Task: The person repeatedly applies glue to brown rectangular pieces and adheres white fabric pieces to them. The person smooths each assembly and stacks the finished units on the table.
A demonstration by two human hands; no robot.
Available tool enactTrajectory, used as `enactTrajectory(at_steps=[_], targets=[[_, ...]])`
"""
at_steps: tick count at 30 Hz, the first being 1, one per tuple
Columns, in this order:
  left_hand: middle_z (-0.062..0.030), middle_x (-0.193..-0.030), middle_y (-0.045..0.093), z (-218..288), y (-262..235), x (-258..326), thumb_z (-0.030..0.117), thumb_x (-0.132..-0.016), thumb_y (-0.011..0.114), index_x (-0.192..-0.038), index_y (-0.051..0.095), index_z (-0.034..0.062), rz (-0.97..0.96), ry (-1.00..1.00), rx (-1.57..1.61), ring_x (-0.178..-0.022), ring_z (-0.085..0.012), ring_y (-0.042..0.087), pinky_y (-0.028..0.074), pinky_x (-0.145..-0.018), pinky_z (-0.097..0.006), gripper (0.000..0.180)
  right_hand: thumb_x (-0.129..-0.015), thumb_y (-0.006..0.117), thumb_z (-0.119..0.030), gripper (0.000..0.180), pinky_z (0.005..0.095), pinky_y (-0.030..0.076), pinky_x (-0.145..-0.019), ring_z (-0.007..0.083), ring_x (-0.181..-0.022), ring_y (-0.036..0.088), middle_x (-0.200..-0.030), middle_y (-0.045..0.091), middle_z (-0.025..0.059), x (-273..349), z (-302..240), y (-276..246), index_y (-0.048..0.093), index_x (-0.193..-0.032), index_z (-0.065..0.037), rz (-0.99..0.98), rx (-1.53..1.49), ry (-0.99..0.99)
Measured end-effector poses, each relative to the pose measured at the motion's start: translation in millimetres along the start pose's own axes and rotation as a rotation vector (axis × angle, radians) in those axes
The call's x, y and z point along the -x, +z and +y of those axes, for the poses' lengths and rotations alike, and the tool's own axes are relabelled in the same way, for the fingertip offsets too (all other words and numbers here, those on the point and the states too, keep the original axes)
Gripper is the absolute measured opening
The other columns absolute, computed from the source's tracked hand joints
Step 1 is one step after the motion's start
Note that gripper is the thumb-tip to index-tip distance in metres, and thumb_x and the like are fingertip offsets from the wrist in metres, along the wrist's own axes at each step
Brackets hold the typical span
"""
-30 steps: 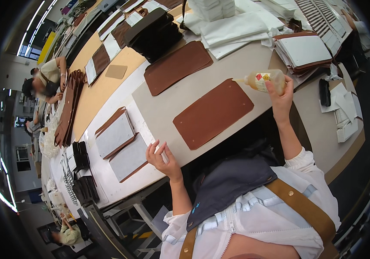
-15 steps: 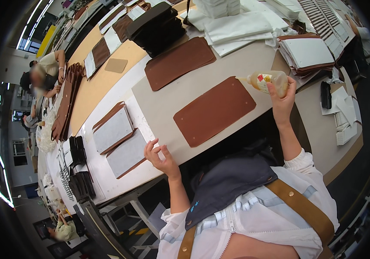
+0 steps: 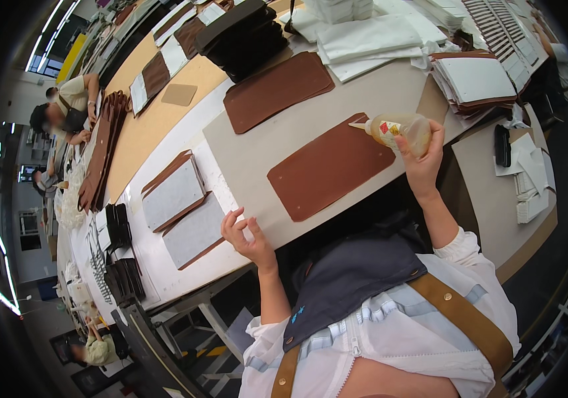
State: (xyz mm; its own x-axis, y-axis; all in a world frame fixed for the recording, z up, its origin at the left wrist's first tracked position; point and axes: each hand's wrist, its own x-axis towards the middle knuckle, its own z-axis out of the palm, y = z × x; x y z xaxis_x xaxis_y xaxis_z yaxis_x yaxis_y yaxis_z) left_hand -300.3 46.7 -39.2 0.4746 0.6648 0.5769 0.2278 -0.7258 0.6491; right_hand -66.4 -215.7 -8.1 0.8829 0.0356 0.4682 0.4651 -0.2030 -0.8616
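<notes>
My right hand [image 3: 423, 158] is wrapped round a clear squeeze bottle [image 3: 401, 132] of yellowish liquid. The bottle lies tilted on its side in the air, its thin nozzle pointing left over the far right corner of a brown leather panel [image 3: 327, 169]. Whether the tip touches the leather I cannot tell. That panel rests flat on a grey board near the table's front edge, with small holes near its corners. My left hand [image 3: 247, 237] hovers at the table edge, left of the panel, fingers apart and holding nothing.
Brown panels [image 3: 277, 93] lie stacked behind, beside a tall black stack [image 3: 241, 40]. Grey-faced pieces [image 3: 174, 192] sit at left. White-topped brown sheets [image 3: 476, 79] are piled at right, near a black object [image 3: 501, 146]. A co-worker [image 3: 71, 106] works across the table.
My right hand has moved the bottle a little to the left, so its nozzle sits farther along the panel's far edge. My left hand has barely moved.
</notes>
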Motion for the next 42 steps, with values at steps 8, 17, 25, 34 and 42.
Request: enactTrajectory(at_steps=[8, 17, 25, 34, 42], targets=[[-0.0101, -0.116, 0.064, 3.3, -0.4, -0.8, 0.016, -0.097, 0.063, -0.086, 0.056, 0.0046, 0.001, -0.005, 0.019, -0.122, -0.0292, 0.05, 0.036, -0.107, -0.044, 0.017, -0.083, 0.085, -0.027, 0.061, 0.0308, 0.053, -0.082, 0.019, -0.093, 0.064, -0.104, 0.061, 0.0121, 14.0, -9.6, 19.1, 0.044, -0.121, -0.002, -0.095, 0.003, -0.057], [-0.0086, -0.116, 0.065, 3.5, -1.0, -1.5, 0.013, -0.095, 0.064, -0.085, 0.057, 0.0063, 0.01, -0.013, 0.038, -0.124, -0.0314, 0.05, 0.036, -0.107, -0.046, 0.014, -0.083, 0.085, -0.022, 0.061, 0.0327, 0.055, -0.085, 0.0233, -0.101, 0.068, -0.112, 0.065, 0.0167, 27.3, -27.4, 44.8, 0.042, -0.121, -0.002, -0.232, -0.117, -0.085], [-0.0085, -0.115, 0.066, 1.6, -2.2, -0.9, 0.015, -0.096, 0.064, -0.086, 0.058, 0.0067, 0.014, -0.02, 0.043, -0.124, -0.0314, 0.05, 0.036, -0.108, -0.045, 0.014, -0.082, 0.084, -0.015, 0.061, 0.034, 0.055, -0.093, 0.0269, -0.108, 0.068, -0.119, 0.066, 0.02, 37.2, -36.9, 71.5, 0.04, -0.122, -0.001, -0.374, -0.256, -0.155], [-0.0078, -0.114, 0.066, 1.4, -2.7, -1.1, 0.014, -0.095, 0.065, -0.085, 0.058, 0.0068, 0.026, -0.011, 0.047, -0.124, -0.0316, 0.051, 0.036, -0.106, -0.045, 0.014, -0.083, 0.083, -0.015, 0.06, 0.0352, 0.055, -0.093, 0.0267, -0.109, 0.067, -0.123, 0.065, 0.0199, 50.9, -50.5, 102.9, 0.04, -0.122, -0.002, -0.505, -0.369, -0.152], [-0.0067, -0.112, 0.066, 0.7, -3.8, -1.2, 0.009, -0.094, 0.065, -0.091, 0.064, 0.0068, 0.061, -0.018, 0.047, -0.121, -0.0315, 0.051, 0.039, -0.102, -0.044, 0.004, -0.087, 0.08, -0.018, 0.061, 0.0301, 0.047, -0.1, 0.0152, -0.113, 0.058, -0.124, 0.06, 0.0068, -5.3, -55.9, 111.8, 0.046, -0.135, -0.004, -0.689, -0.644, 0.282]])
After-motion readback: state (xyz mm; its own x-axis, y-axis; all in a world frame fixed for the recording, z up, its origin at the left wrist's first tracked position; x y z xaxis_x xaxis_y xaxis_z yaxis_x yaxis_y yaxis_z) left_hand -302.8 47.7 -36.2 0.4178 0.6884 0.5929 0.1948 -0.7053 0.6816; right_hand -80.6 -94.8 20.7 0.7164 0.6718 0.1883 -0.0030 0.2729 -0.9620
